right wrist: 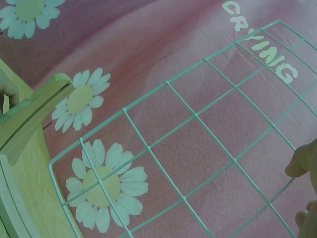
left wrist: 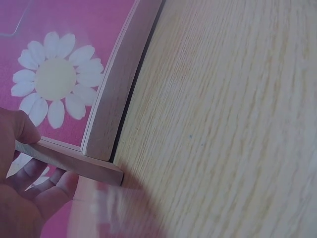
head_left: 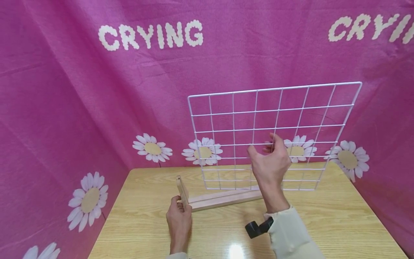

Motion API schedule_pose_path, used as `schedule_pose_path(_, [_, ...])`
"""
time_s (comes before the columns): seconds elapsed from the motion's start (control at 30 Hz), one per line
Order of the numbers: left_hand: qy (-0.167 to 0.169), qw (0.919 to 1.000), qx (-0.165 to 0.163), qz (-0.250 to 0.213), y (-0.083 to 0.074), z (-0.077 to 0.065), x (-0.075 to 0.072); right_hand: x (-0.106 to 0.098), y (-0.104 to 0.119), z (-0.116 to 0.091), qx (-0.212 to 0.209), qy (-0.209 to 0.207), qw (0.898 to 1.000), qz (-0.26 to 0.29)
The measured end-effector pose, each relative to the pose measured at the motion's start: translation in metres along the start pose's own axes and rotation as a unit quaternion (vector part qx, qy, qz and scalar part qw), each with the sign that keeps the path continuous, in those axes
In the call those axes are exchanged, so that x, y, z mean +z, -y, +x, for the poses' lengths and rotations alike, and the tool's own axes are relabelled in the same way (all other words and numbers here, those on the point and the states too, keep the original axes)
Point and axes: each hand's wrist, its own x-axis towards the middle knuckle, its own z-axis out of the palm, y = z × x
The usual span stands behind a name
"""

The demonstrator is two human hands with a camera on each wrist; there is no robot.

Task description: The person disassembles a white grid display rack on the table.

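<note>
A white wire grid panel (head_left: 244, 130) stands nearly upright over the table, its lower edge close behind a long grooved wooden bar (head_left: 226, 200). Whether that edge touches the bar or the table, I cannot tell. My right hand (head_left: 271, 165) holds the panel near its middle, thumb and curled fingers at the wires. A short wooden end piece (head_left: 182, 190) meets the bar's left end at an angle. My left hand (head_left: 179, 219) pinches this end piece; in the left wrist view the thumb lies on one face and the fingers on the other. The bar's right end is hidden behind my right forearm.
The light wood-grain table (head_left: 220, 233) fills the lower part of the head view. A pink cloth (head_left: 155, 82) with daisies and white lettering hangs behind and at both sides. On my right wrist sits a black device (head_left: 255, 228).
</note>
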Motion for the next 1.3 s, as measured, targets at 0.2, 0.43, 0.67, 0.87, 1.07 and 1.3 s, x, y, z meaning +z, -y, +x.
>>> schedule_pose_path(0.2, [-0.006, 0.9999, -0.009, -0.002, -0.001, -0.004, -0.003, -0.004, -0.003, -0.003, 0.001, -0.001, 1.000, -0.003])
schedule_pose_path(0.43, [-0.027, 0.9995, -0.015, -0.011, 0.000, -0.007, -0.005, -0.008, -0.008, -0.006, -0.002, -0.009, 1.000, -0.013])
schedule_pose_path(0.67, [-0.032, 0.9992, -0.023, -0.011, 0.002, -0.010, -0.008, -0.011, -0.010, -0.007, 0.014, -0.008, 1.000, -0.023])
schedule_pose_path(0.87, [-0.046, 0.9986, -0.027, -0.004, 0.004, -0.011, -0.012, -0.013, -0.012, -0.011, 0.022, -0.010, 0.999, -0.022])
schedule_pose_path(1.07, [-0.055, 0.9980, -0.030, -0.005, 0.003, -0.013, -0.014, -0.016, -0.018, -0.013, 0.032, -0.017, 0.999, -0.027])
schedule_pose_path(1.3, [-0.077, 0.9961, -0.042, 0.002, 0.004, -0.014, -0.015, -0.019, -0.022, -0.014, 0.035, -0.011, 0.999, -0.026])
